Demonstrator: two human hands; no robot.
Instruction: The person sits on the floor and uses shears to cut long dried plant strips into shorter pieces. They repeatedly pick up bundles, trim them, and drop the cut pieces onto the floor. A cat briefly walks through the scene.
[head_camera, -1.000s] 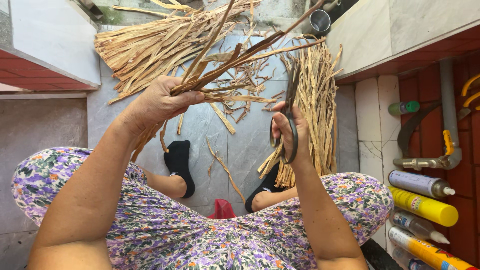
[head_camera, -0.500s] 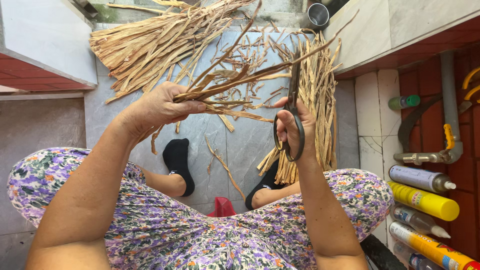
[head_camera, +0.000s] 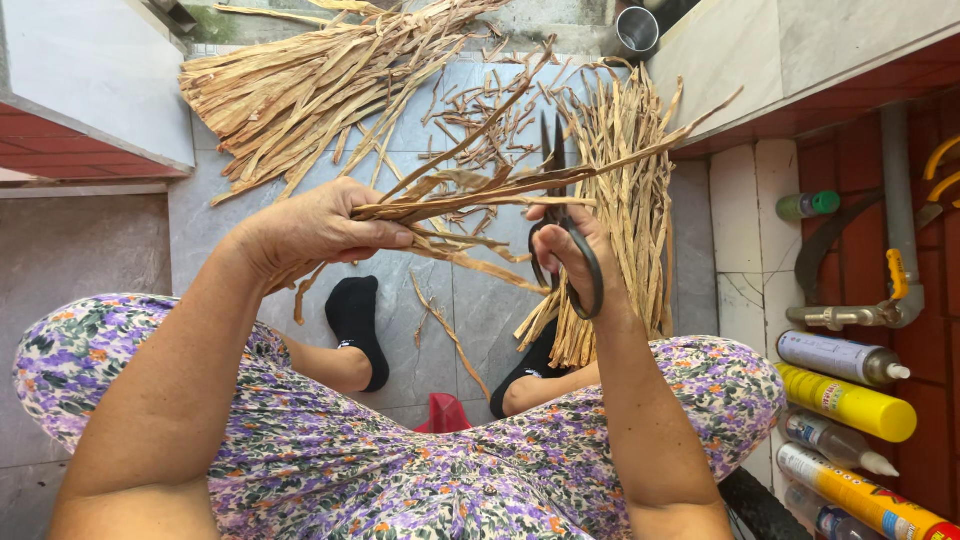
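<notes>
Seated person over tiled floor (head_camera: 455, 300): left hand (head_camera: 320, 228) closed around a bunch of dried strips (head_camera: 480, 185) held level above the knees, right hand (head_camera: 575, 255) gripping black scissors (head_camera: 560, 215), blades seemingly parted at the strips, loose piles (head_camera: 300, 85) beyond.

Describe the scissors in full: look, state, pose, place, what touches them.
The scissors are dark, metallic-looking, with large loop handles and narrow pointed blades. They stand nearly upright, tips pointing away, blades slightly parted around the bundle of dry straw-coloured strips. The right hand grips them through the loops; the left hand holds the strips. They hang in the air above the grey tiled floor.
</notes>
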